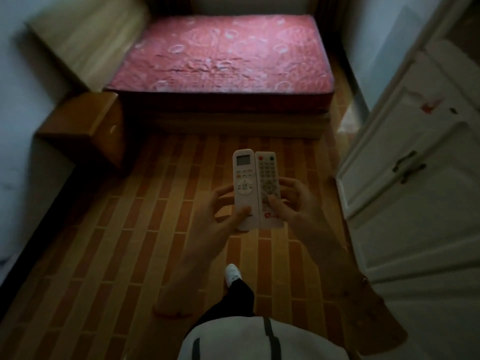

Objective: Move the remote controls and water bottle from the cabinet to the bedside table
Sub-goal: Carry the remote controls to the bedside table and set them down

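Note:
Two white remote controls are held side by side in front of me, above the floor. The air-conditioner remote (243, 178) with a small screen is on the left, and my left hand (223, 211) grips its lower half. The TV remote (267, 178) with many small buttons is on the right, with my right hand (293, 203) around its lower half. A brown wooden bedside table (85, 123) stands at the left, next to the bed. No water bottle is in view.
A bed with a red patterned mattress (220, 58) fills the far middle. White cabinet doors (405, 162) with dark handles line the right side. The floor (117, 242) is striped wood. My white shoe (233, 275) steps forward below the remotes.

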A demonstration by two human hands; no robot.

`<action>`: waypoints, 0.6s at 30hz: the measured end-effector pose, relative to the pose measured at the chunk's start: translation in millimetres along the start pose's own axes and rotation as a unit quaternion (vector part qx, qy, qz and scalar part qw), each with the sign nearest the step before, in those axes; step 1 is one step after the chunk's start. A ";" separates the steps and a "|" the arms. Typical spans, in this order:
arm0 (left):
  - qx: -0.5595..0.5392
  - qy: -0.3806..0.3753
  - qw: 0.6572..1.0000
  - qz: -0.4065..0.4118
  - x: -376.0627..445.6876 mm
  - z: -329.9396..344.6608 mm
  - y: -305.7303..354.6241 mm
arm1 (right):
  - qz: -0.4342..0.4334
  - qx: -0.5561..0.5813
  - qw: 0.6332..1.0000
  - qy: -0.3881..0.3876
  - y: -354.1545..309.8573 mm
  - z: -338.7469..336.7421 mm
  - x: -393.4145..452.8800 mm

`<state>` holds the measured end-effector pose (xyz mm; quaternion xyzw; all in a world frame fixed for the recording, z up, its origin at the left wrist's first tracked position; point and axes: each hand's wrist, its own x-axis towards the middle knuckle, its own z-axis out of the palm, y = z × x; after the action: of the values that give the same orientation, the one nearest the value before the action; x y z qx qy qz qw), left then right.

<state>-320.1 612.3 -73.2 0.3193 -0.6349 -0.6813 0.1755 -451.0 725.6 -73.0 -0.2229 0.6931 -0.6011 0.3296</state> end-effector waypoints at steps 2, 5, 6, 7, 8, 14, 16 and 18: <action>-0.003 0.029 1.000 0.006 29.7 -26.8 10.8 | -0.010 -0.005 0.999 -0.030 -14.1 24.2 42.1; 0.005 0.069 0.998 0.016 72.6 -67.4 25.0 | -0.020 -0.008 0.998 -0.065 -32.7 61.6 100.9; 0.003 0.082 0.996 0.017 86.7 -79.8 28.6 | -0.020 -0.008 0.997 -0.076 -37.8 73.1 119.1; 0.001 0.094 0.995 0.019 99.9 -90.8 32.4 | -0.019 -0.007 0.996 -0.086 -42.7 83.6 136.2; -0.001 0.104 0.994 0.021 112.8 -100.6 35.6 | -0.019 -0.005 0.995 -0.096 -46.5 93.2 152.9; -0.038 0.165 0.986 0.001 183.3 -144.2 47.2 | -0.013 -0.014 0.989 -0.147 -59.9 136.4 248.6; -0.039 0.182 0.983 0.000 212.2 -157.0 49.9 | -0.012 -0.020 0.986 -0.166 -62.4 149.1 283.2; -0.039 0.202 0.979 -0.003 245.0 -171.0 52.6 | -0.007 -0.018 0.984 -0.179 -65.1 162.5 320.7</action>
<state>-396.3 318.7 -72.1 0.4449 -0.5585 -0.6276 0.3102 -558.0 376.3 -79.5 -0.3375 0.6318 -0.5416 0.4401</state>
